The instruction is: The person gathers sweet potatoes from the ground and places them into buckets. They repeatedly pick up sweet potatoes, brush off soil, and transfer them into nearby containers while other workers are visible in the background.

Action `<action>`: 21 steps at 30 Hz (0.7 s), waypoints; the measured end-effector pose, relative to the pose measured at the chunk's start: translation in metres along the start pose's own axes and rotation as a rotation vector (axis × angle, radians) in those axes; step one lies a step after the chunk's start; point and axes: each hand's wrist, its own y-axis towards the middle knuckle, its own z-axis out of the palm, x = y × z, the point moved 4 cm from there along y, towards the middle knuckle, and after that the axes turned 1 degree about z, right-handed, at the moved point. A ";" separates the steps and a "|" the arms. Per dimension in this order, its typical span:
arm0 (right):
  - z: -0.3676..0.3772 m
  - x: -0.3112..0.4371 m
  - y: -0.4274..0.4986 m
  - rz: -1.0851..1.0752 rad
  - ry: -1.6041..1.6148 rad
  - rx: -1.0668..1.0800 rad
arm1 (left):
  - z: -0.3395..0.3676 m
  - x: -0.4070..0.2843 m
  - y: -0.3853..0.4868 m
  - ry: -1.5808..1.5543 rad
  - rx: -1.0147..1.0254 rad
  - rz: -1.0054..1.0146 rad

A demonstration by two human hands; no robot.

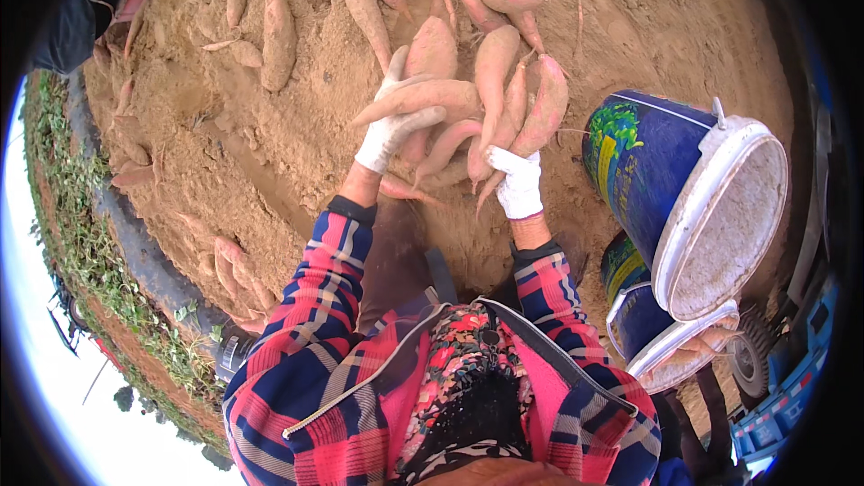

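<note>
My left hand [390, 138], in a white knit glove, grips a long, soil-dusted sweet potato [432, 98] lying across its palm and fingers. In a matching glove, my right hand [518, 182] closes around the lower ends of several pink sweet potatoes; one is a curved root [545, 104] on the right of the bunch. A plump sweet potato [432, 50] sits just beyond my left fingertips. Below the left hand, a curved sweet potato [449, 147] hangs or rests between both hands; which one cannot be told.
More sweet potatoes [278, 40] lie on the sandy soil [256, 128]. Right of me stand a blue bucket [641, 155] with a white rim and a second bucket [638, 324] with sweet potatoes. A person's dark-clothed leg [64, 27] shows upper left. A wheel [748, 358] of a blue vehicle appears lower right.
</note>
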 end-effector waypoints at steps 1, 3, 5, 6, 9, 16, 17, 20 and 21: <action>0.011 0.012 -0.014 -0.018 -0.014 0.013 | 0.008 -0.020 -0.011 0.179 0.029 0.094; 0.032 0.036 -0.043 -0.075 -0.051 0.040 | 0.028 -0.058 -0.027 0.262 0.034 0.164; 0.046 0.058 -0.069 -0.071 -0.054 0.031 | 0.060 -0.103 -0.035 0.258 0.088 0.240; 0.052 0.074 -0.080 -0.188 -0.134 0.018 | 0.079 -0.123 -0.040 0.274 0.085 0.230; 0.052 0.126 -0.123 -0.415 -0.244 0.054 | 0.148 -0.186 -0.056 0.356 0.145 0.344; 0.005 0.264 -0.225 -0.945 -0.153 0.222 | 0.300 -0.252 -0.096 0.251 0.468 0.706; -0.009 0.283 -0.238 -1.033 -0.128 0.107 | 0.322 -0.248 -0.095 0.262 0.503 0.739; -0.038 0.324 -0.269 -1.212 -0.225 -0.062 | 0.387 -0.221 -0.087 0.381 0.559 0.895; -0.049 0.334 -0.277 -1.270 -0.318 -0.036 | 0.405 -0.208 -0.085 0.454 0.550 0.977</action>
